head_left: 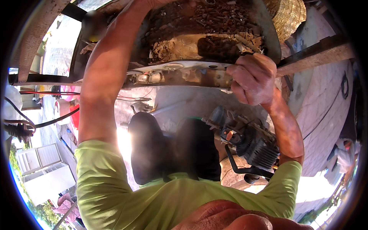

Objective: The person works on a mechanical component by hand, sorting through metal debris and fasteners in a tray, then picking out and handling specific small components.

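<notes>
At the top edge of the view, the left hand point(160, 3) is almost wholly cut off, so whether it is open or gripping anything cannot be told. Dark shadow hides much of the metal bin point(270, 32) in front of the person, whose far side also runs out of the picture, and most of the small pieces inside blur together. Glare washes over the dark trousers point(147, 149) at the knees.

The bin lies ahead of the knees, between the two forearms. Its interior is rusty brown, strewn with small metal scraps point(230, 17), and nearer the person sit a tan flat piece point(182, 46) and pale, splintered fragments point(249, 41). A pale, worn metal rim point(172, 66) runs along the near side.

The right hand point(253, 78) is at the near right corner of the bin, knuckles up, fingers curled tightly into a fist; whether something is enclosed in it cannot be seen. Its forearm bends up from the lime-green shirt point(168, 205), past a greasy finned engine point(249, 142). The left arm stretches forward, nearly straight, along the bin's left side.
</notes>
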`<move>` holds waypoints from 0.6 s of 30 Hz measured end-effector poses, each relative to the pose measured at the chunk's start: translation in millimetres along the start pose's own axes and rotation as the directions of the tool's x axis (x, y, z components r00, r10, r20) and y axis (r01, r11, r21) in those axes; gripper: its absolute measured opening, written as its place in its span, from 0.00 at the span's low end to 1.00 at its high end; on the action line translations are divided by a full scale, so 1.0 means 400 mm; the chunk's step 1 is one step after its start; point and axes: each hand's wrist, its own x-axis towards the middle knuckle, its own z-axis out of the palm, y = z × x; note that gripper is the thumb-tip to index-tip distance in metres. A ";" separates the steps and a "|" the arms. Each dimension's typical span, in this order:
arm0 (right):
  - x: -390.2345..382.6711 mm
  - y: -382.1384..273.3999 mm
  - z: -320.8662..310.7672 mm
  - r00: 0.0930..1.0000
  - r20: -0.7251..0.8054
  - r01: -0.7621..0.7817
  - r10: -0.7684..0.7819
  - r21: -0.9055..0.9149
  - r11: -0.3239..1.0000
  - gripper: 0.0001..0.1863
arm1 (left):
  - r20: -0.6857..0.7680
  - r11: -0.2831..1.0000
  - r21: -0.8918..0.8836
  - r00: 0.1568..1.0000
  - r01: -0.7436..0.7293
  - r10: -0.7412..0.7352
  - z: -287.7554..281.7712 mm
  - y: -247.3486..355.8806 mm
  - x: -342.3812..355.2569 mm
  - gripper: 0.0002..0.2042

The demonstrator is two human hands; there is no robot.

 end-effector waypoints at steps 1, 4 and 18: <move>0.021 -0.004 0.005 0.999 -0.039 0.026 -0.025 0.025 0.999 0.16 | -0.015 0.989 -0.138 0.999 -0.054 0.052 -0.033 0.025 -0.041 0.09; 0.035 -0.010 0.013 0.995 -0.091 0.046 -0.043 0.036 0.998 0.15 | -0.005 0.907 -0.367 0.976 -0.204 0.218 -0.043 0.046 -0.061 0.08; 0.031 -0.011 0.016 0.995 -0.094 0.029 -0.026 0.027 0.999 0.11 | 0.150 0.933 -0.348 0.988 0.093 -0.043 0.019 0.058 -0.043 0.14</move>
